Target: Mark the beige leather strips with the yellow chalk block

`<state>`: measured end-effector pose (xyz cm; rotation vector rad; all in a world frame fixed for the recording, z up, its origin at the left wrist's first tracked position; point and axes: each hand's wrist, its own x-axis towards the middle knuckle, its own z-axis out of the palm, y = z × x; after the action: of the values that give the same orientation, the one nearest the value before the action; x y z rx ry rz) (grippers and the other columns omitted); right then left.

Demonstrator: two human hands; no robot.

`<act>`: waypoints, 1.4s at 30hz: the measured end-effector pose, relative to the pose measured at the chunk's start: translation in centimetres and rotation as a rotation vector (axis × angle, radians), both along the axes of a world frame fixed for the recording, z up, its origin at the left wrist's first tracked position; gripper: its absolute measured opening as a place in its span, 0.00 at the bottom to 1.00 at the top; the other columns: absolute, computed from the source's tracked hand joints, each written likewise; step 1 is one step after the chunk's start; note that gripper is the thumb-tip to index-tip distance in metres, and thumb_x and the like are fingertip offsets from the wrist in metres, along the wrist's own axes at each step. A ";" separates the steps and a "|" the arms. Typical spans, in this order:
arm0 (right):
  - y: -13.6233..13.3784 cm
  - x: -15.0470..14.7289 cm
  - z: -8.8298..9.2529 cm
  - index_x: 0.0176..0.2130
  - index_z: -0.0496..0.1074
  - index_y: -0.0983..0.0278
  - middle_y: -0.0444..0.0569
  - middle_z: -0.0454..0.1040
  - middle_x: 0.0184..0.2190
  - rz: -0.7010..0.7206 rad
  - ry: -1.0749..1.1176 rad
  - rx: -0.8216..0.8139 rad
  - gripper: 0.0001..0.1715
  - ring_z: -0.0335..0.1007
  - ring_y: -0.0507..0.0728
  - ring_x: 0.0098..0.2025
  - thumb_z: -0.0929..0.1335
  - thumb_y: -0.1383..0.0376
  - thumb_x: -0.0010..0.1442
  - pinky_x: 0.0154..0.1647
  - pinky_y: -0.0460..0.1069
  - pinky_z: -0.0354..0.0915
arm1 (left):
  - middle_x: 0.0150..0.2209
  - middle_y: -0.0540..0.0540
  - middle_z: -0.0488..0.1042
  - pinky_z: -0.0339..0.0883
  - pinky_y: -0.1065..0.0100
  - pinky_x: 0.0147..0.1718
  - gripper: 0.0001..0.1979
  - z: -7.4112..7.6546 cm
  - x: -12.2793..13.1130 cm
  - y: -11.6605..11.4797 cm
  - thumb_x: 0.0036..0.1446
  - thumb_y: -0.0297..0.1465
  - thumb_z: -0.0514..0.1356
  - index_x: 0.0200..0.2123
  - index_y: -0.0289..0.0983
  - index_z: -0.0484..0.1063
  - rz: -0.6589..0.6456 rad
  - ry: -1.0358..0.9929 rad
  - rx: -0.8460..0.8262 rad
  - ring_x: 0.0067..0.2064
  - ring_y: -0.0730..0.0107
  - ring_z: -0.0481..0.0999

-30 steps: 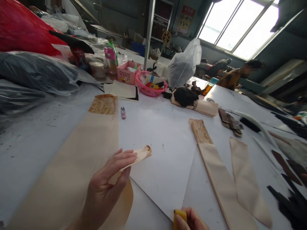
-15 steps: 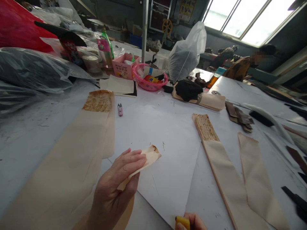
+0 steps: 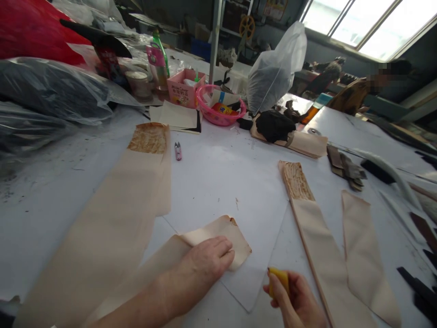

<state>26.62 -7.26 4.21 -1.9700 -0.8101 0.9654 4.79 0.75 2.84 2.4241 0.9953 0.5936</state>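
My left hand [image 3: 213,257] rests on the end of a thin beige strip [image 3: 235,232], its fingers bent and pressed together on the material. The strip's far end shows brown stains at the corners and lies over a white sheet [image 3: 252,205]. In my right hand [image 3: 300,296] is a small yellow block-like tool [image 3: 279,280] with a dark tip, gripped between thumb and fingers. It is just right of the white sheet's near corner, apart from the strip. A wide stack of beige strips [image 3: 126,191] with a brown-stained end lies to the left.
Another beige stack [image 3: 317,228] and a loose beige piece [image 3: 358,241] lie on the right. Pink thread snips [image 3: 178,151] lie farther back. Beyond are a pink basket [image 3: 221,119], a pink box [image 3: 186,89] and a filled plastic bag [image 3: 269,77]. A person [image 3: 351,95] sits at the far right.
My left hand has turned palm down and laid the raised strip end flat, farther right. My right hand has come up into fuller view with the yellow tool.
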 end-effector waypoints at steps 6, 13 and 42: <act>6.3 -3.8 0.3 0.39 0.72 0.59 0.49 0.78 0.37 0.381 -0.527 0.231 0.15 0.74 0.58 0.37 0.64 0.52 0.62 0.39 0.50 0.66 | 0.34 0.48 0.75 0.72 0.68 0.40 0.11 1.0 0.6 2.2 0.59 0.31 0.64 0.25 0.35 0.71 -0.112 0.087 -0.020 0.41 0.64 0.76; 7.8 -4.6 -1.4 0.40 0.69 0.60 0.48 0.73 0.35 0.571 -0.741 0.284 0.12 0.70 0.57 0.37 0.60 0.58 0.69 0.38 0.49 0.62 | 0.47 0.39 0.75 0.70 0.57 0.51 0.22 -0.5 0.7 2.2 0.47 0.34 0.72 0.43 0.31 0.73 0.038 0.087 0.068 0.50 0.53 0.74; 10.4 -4.2 -2.6 0.35 0.71 0.65 0.45 0.73 0.27 0.184 -0.352 0.274 0.20 0.67 0.54 0.28 0.69 0.50 0.59 0.28 0.48 0.64 | 0.63 0.27 0.60 0.50 0.57 0.65 0.48 -3.5 0.0 3.0 0.43 0.47 0.70 0.60 0.25 0.60 -0.007 0.070 0.100 0.64 0.46 0.60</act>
<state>22.42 3.11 1.63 -1.8690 -1.2682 0.5741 4.80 3.76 -0.62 2.5504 1.0070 0.5727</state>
